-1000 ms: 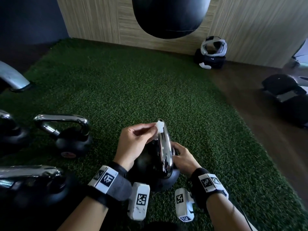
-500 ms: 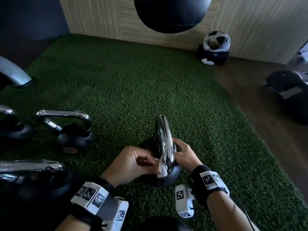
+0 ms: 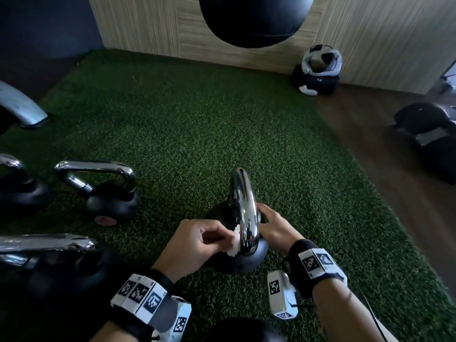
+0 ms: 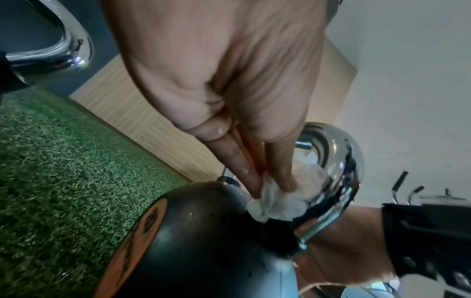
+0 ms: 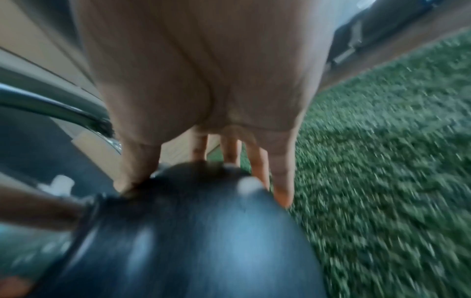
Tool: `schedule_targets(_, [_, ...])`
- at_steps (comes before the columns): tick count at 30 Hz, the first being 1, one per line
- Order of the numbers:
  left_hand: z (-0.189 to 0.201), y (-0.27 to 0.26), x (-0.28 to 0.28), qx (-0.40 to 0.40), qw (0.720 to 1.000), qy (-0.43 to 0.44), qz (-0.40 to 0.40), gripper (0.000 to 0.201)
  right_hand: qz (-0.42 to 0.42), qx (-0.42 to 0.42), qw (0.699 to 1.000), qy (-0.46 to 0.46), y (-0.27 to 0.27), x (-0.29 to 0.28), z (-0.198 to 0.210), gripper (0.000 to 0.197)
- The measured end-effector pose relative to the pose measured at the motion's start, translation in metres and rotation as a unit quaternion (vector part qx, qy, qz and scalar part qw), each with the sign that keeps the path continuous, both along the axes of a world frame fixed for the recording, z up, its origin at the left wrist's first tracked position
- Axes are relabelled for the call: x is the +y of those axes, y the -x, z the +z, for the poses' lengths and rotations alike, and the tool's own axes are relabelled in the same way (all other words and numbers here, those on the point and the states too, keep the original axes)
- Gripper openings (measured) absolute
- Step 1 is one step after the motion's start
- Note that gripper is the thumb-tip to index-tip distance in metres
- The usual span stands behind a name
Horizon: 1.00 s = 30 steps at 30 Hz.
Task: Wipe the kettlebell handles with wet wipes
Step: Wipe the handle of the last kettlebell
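Observation:
A black kettlebell (image 3: pixel 244 264) with a chrome handle (image 3: pixel 243 206) stands on the green turf in front of me. My left hand (image 3: pixel 223 239) pinches a crumpled white wet wipe (image 3: pixel 234 244) against the left side of the handle's near lower end. The left wrist view shows the wipe (image 4: pixel 277 199) squeezed between thumb and fingers where the handle (image 4: pixel 339 161) meets the ball (image 4: pixel 203 242). My right hand (image 3: pixel 267 224) grips the kettlebell from the right. In the blurred right wrist view its thumb and fingers (image 5: pixel 282 193) straddle the ball (image 5: pixel 203 242).
Three more chrome-handled kettlebells stand to the left: one (image 3: pixel 108 196) mid-left, one (image 3: pixel 19 191) at the edge, one (image 3: pixel 49 265) nearest me. A black punching bag (image 3: pixel 254 18) hangs ahead. Headgear (image 3: pixel 320 67) sits by the wall. Dark gear (image 3: pixel 429 134) lies on the wooden floor at right.
My left hand slid the wipe from the top of the handle down its near side to the lower end. The right hand kept its hold on the kettlebell.

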<state>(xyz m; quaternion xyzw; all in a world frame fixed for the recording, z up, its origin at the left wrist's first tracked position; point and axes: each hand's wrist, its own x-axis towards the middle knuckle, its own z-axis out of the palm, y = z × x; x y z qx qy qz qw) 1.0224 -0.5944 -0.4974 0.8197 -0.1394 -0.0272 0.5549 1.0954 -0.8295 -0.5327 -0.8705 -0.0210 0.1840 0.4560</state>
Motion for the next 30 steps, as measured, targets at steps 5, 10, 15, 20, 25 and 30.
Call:
schedule_targets(5, [0.02,-0.014,0.005,0.002,0.99,0.11,0.089,0.021,0.052,-0.063,0.993,0.09,0.01,-0.01,0.043,0.04])
schedule_targets(10, [0.049,-0.018,0.001,-0.031,0.971,0.213,0.109,0.022,-0.076,-0.177,0.963,-0.188,0.031,0.0,0.101,0.015])
schedule_targets(15, [0.073,-0.02,-0.011,-0.011,0.947,0.3,0.113,0.012,0.029,-0.155,0.961,-0.227,0.051,0.019,0.135,0.024])
schedule_targets(20, [0.083,-0.016,-0.021,0.003,0.953,0.295,0.072,0.016,-0.005,-0.132,0.949,-0.287,0.052,0.03,0.138,0.025])
schedule_targets(25, [0.07,-0.011,-0.017,0.02,0.976,0.21,0.061,0.02,-0.048,-0.157,0.948,-0.274,0.048,0.017,0.131,0.017])
schedule_targets(30, [0.002,-0.005,-0.01,0.069,0.98,-0.185,-0.039,0.117,-0.159,-0.127,0.933,-0.297,0.049,-0.005,0.111,0.027])
